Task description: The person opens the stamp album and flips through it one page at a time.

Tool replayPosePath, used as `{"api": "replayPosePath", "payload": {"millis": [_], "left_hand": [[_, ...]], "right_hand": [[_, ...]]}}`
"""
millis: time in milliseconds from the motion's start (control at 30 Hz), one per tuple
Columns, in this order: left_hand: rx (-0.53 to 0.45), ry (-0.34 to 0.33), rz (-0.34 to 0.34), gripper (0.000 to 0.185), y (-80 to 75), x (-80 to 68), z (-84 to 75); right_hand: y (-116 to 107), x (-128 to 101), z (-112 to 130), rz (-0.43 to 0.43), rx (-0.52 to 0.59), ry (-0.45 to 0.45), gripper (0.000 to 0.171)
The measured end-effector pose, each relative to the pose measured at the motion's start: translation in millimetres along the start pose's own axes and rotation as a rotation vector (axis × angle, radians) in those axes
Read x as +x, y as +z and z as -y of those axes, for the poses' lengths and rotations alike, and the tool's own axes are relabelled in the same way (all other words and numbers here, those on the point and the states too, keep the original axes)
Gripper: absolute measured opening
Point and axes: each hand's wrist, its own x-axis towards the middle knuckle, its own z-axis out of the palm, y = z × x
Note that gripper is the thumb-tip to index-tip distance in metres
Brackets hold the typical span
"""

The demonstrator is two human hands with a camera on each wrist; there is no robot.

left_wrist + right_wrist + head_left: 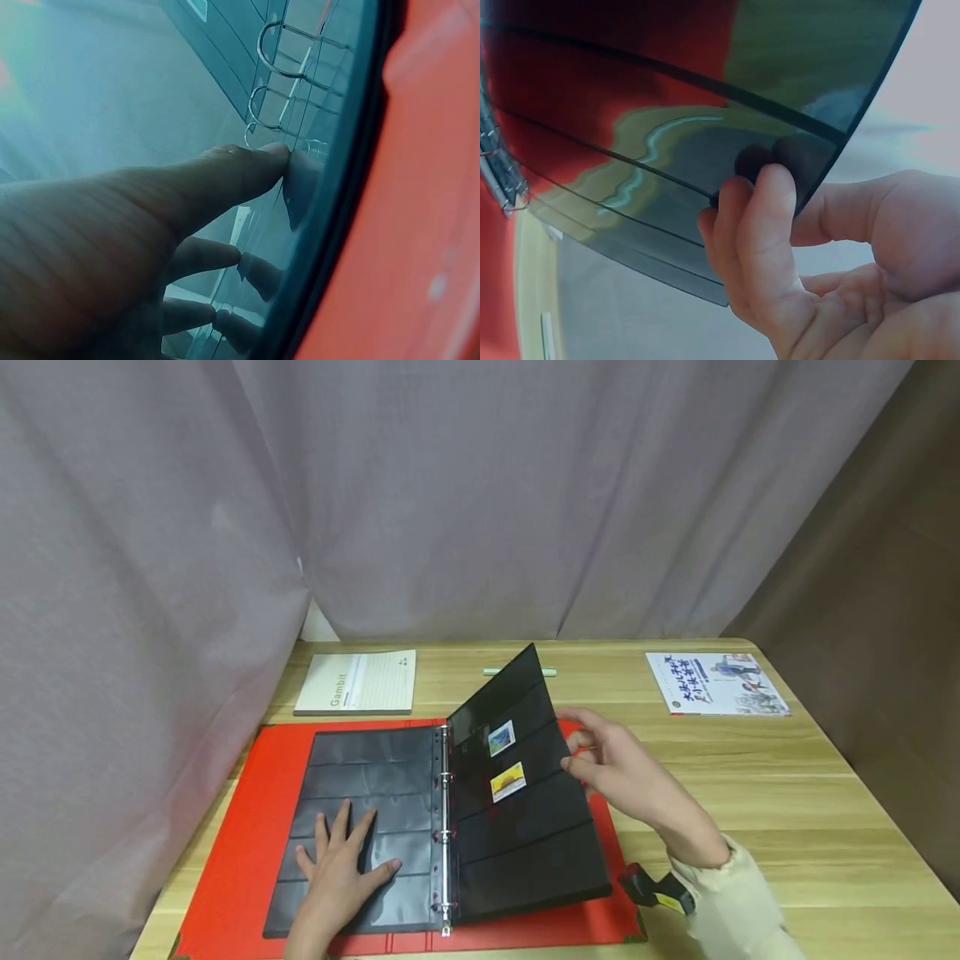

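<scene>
A red stamp album lies spread on the table, with metal binder rings along its middle. Fingers spread, my left hand rests on the black pocket page at the left. My right hand pinches the outer edge of a raised black page between thumb and fingers. That page stands tilted up from the rings. Two stamps show in its pockets, a blue-green one and a yellow one. In the right wrist view, the fingers lie against the page's glossy underside.
A Gambit notepad lies behind the album at the left. A light green pen is partly hidden behind the raised page. At the back right lies a white illustrated booklet. Grey curtains hang behind the wooden table.
</scene>
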Motion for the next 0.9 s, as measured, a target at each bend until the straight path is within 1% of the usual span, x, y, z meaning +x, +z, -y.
{"api": "replayPosePath", "payload": {"millis": [200,500,700,900], "left_hand": [[-0.017,0.001,0.008,0.089,-0.6,-1.2,0.7],[-0.005,0.000,-0.014,0.089,0.7,-1.6,-0.1],[-0.004,0.018,-0.019,0.088,-1.5,-3.3,-1.1],[-0.008,0.016,-0.019,0.088,-0.7,-2.3,0.0]], "right_hand": [[6,7,10,0.014,0.005,-0.030,0.056],[14,17,23,0.053,0.034,-0.057,0.055],[21,23,32,0.050,0.020,-0.089,0.056],[26,30,40,0.052,0.021,-0.100,0.056]]}}
